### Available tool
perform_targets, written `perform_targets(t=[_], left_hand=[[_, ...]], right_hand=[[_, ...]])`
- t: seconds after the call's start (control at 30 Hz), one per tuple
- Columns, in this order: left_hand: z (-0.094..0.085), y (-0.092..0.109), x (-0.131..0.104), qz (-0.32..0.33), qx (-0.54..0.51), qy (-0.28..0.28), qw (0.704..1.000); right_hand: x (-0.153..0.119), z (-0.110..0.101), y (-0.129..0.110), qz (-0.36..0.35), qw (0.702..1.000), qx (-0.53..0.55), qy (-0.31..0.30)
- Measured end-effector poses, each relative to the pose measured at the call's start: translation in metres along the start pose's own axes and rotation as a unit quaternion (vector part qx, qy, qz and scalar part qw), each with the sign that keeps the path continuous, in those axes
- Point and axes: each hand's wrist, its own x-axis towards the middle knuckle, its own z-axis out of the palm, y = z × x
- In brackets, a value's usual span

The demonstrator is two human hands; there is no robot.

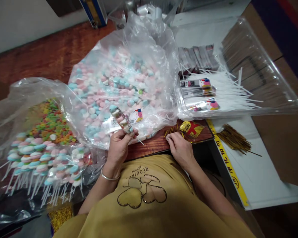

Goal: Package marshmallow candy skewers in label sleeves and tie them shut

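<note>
My left hand is closed round the bottom of a marshmallow stick in a clear printed sleeve. The candy end tilts up and to the left, and the white stick end pokes out below my fingers. My right hand rests at the table's front edge with thumb and fingertips pinched together. Just beyond those fingertips lie loose gold twist ties and their yellow packet; whatever is in the pinch is hidden. Ahead of my hands, a printed sleeve lies on the big clear bag of pastel marshmallows.
To the left, finished marshmallow sticks lie beside a bag of coloured candy rings. A clear plastic tray on the right holds white sticks and stacked sleeves. More gold ties lie on the white surface.
</note>
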Motion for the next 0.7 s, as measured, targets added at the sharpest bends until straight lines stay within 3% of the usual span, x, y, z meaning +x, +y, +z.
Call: perform_targets(t=[0.23,0.47,0.7], left_hand=[[-0.003,-0.004,0.002,-0.003,0.010,-0.004,1.000],[-0.002,-0.003,0.001,0.002,0.010,-0.012,1.000],[-0.003,-0.004,0.001,0.002,0.021,-0.013,1.000]], right_hand=[[-0.004,-0.002,0.000,0.010,0.999,-0.034,0.018],[-0.005,0.000,-0.008,0.009,0.992,-0.127,-0.014],[-0.002,0.007,-0.019,-0.047,0.993,-0.111,-0.008]])
